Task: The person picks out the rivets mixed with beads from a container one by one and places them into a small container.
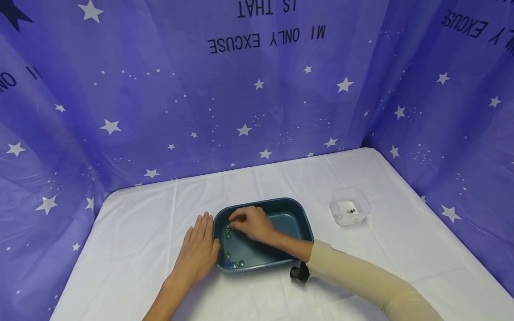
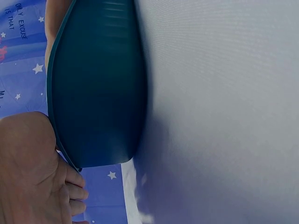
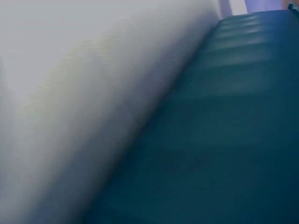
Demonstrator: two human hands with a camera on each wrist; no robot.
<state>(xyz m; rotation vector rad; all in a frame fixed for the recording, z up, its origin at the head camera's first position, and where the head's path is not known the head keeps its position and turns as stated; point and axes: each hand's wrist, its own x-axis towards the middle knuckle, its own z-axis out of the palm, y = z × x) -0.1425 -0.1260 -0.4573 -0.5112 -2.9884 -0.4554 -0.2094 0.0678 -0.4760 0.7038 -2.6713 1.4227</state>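
A dark teal tray (image 1: 299, 211) sits on the white table, with several green and blue glass beads (image 1: 227, 232) along its left side. My right hand (image 1: 250, 222) reaches into the tray, fingertips curled and pinching at the beads near the left wall. My left hand (image 1: 197, 247) lies flat on the table, fingers straight, thumb against the tray's left rim. In the left wrist view the tray's outer wall (image 2: 98, 93) fills the middle, with my palm (image 2: 28, 172) beside it. The right wrist view shows only blurred tray wall (image 3: 224, 140) and tablecloth.
A small clear plastic box (image 1: 349, 206) with a few tiny dark items stands to the tray's right. A black wrist camera mount (image 1: 299, 273) hangs under my right sleeve. Purple star-printed cloth walls the back and both sides of the table (image 1: 132, 232).
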